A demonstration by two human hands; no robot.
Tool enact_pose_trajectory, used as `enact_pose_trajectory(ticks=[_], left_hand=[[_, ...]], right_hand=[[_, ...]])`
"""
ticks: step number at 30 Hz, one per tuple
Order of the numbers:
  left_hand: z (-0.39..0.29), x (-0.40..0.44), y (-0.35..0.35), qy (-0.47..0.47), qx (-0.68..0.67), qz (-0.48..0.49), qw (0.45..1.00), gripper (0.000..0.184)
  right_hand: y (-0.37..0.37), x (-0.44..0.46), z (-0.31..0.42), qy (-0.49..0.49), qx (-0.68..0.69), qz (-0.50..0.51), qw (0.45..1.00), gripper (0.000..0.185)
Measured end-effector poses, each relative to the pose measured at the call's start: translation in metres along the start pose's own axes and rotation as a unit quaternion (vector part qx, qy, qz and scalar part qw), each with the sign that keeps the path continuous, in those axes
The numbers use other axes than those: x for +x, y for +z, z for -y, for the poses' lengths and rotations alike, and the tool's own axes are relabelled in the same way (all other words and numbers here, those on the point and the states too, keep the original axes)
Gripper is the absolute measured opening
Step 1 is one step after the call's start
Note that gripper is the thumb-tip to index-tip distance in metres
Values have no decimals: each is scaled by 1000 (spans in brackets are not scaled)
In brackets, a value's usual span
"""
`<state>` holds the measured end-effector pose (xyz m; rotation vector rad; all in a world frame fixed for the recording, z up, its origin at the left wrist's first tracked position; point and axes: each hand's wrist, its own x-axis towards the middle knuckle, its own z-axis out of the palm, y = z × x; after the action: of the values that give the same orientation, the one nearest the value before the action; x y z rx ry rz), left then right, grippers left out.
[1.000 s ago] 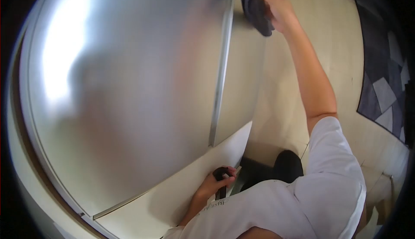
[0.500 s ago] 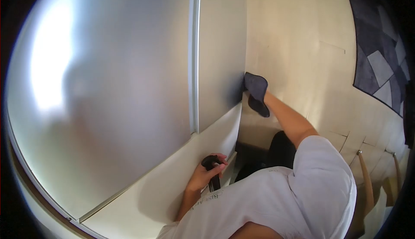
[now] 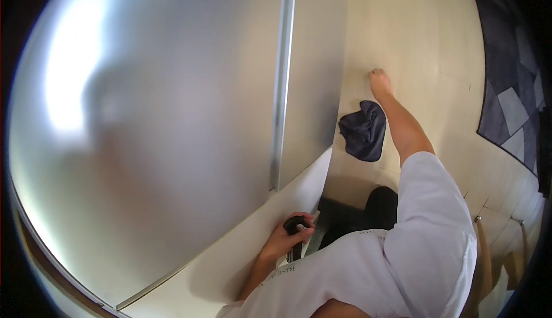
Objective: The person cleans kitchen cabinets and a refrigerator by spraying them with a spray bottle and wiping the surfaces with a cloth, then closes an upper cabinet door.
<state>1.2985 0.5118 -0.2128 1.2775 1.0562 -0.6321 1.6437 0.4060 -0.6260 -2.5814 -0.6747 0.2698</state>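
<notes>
The right hand [image 3: 382, 85] is outstretched; the left hand [image 3: 282, 242] curls, gripping.

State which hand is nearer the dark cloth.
Right: in view, the right hand is just above the dark cloth, not touching; the left hand is farther, at lower left.

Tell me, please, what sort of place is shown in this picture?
Probably a room in a home, though I cannot tell which: a patchwork rug lies on a pale, wood-look floor, and a large, cloudy, reflective panel stands near.
</notes>
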Motion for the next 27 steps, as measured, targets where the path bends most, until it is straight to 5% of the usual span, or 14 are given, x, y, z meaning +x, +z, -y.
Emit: enact_pose_trajectory(ticks=[7, 10, 11, 13, 16, 21, 27], left_hand=[[2, -2, 5, 11, 9, -20, 1000, 36], [7, -7, 0, 9, 69, -25, 997, 37], [4, -4, 3, 15, 82, -25, 996, 37], [8, -5, 5, 14, 93, -32, 995, 38], [6, -11, 12, 48, 149, -28, 987, 40], [12, -39, 31, 122, 208, 46, 969, 45], [68, -93, 8, 231, 136, 16, 963, 41]], right_hand=[[0, -1, -15, 66, -55, 49, 995, 17], [-26, -11, -7, 248, 211, 63, 943, 14], [-36, -14, -9, 286, 410, 57, 864, 14], [-55, -34, -10, 313, 743, 49, 589, 14], [-147, -66, 9, 230, 846, 48, 479, 18], [-321, -93, 68, -4, 856, 68, 512, 20], [-549, -138, 288, -325, 719, 17, 614, 19]])
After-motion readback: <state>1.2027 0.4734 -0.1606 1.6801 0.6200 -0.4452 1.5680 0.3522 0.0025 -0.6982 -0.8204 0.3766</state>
